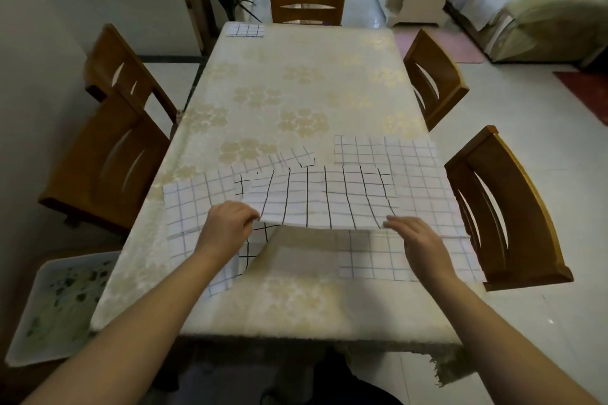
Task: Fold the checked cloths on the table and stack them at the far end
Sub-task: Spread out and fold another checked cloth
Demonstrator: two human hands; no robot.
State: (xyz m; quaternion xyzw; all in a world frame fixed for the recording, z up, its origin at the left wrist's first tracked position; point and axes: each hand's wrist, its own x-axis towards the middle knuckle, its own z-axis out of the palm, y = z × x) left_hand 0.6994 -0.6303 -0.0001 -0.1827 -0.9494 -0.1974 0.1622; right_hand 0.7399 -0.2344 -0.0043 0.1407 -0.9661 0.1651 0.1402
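Left hand: the left hand is pinched onto the near left corner of the bold-lined cloth, lifting that edge clear of the table.
Right hand: the right hand sits at the near right corner of that cloth with fingers stretched out; can't really tell whether it's pinching the edge or just touching it.
Held cloth: near edge is up in the air and sagging a bit in the middle, far edge draped over the other cloths, shadow underneath.
Other cloths: one fainter checked cloth on the left partly under the left wrist, another on the right reaching the table's right edge, both unfolded and overlapping.
Folded stack: a small folded checked cloth at the far left corner of the table.
Around: wooden chairs on both sides and at the far end.
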